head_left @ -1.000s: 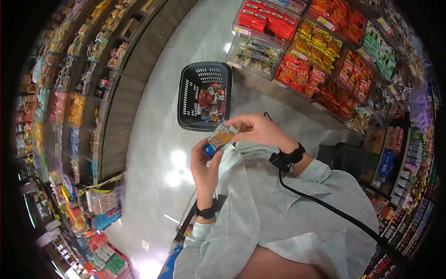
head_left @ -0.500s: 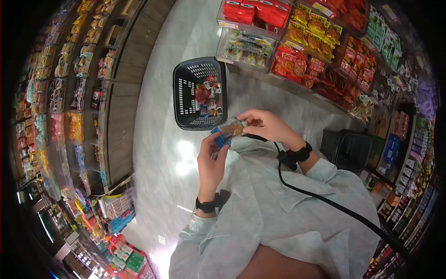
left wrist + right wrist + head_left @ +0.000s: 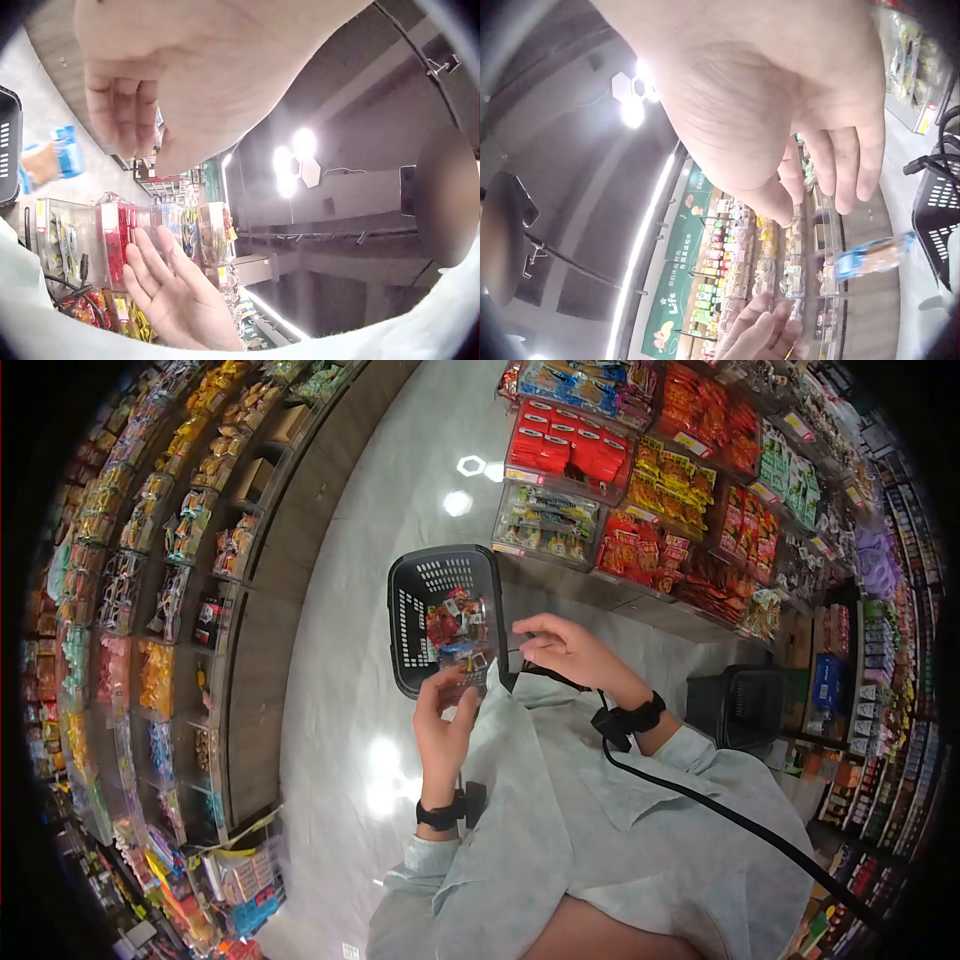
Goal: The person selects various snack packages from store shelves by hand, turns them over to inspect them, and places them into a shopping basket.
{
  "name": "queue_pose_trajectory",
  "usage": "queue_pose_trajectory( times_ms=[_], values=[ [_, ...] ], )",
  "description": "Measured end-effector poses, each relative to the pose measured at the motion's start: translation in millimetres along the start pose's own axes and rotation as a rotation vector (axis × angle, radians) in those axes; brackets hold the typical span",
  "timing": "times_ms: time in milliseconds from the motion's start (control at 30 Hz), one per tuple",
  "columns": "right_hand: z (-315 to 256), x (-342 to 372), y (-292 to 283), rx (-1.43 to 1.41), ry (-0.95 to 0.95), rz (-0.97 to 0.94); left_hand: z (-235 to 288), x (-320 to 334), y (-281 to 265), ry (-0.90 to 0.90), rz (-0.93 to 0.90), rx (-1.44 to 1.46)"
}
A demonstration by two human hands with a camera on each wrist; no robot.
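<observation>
A small clear snack packet with blue ends and a brown filling (image 3: 51, 159) is in the air, apart from both hands; it also shows in the right wrist view (image 3: 874, 256). In the head view it overlaps the black shopping basket (image 3: 445, 550), which holds several red and coloured packets (image 3: 445, 622). My left hand (image 3: 443, 725) is by the basket's near edge, fingers loosely bent and holding nothing. To the basket's right, my right hand (image 3: 570, 655) has its fingers spread and relaxed, also holding nothing.
Snack bins (image 3: 565, 445) with red, yellow and green bags line the far right. On the left runs a long shelf of packets (image 3: 155, 595). A second dark basket (image 3: 750, 705) stands on the floor to the right. A black cable (image 3: 720, 810) crosses my shirt.
Both hands held the snack packet before; they have let go of it and moved apart. The packet has dropped toward the basket. The head view has shifted, putting the basket lower.
</observation>
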State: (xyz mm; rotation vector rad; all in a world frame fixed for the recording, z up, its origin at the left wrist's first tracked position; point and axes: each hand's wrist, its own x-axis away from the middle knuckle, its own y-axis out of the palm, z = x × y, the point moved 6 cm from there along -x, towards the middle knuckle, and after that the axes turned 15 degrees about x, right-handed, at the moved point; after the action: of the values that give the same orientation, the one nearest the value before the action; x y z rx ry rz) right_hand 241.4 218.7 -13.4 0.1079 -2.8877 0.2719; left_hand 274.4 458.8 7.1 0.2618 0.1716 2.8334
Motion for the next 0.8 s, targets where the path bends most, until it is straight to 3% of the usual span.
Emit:
queue_pose_trajectory(
  times_ms=[200, 367, 633, 800],
  values=[
    [-6, 4, 40, 0.043, 0.058, -0.012, -27, 5, -55, -0.091, -0.040, 0.008],
    [2, 35, 48, 0.064, 0.137, 0.050, -49, -1, -58, -0.098, -0.188, 0.019],
    [23, 105, 15, -0.023, 0.247, 0.335, -42, -32, -3, -0.083, -0.463, -0.080],
    [50, 132, -14, -0.101, 0.236, 0.371, -36, -40, 46, -0.070, -0.497, -0.134]
  ],
)
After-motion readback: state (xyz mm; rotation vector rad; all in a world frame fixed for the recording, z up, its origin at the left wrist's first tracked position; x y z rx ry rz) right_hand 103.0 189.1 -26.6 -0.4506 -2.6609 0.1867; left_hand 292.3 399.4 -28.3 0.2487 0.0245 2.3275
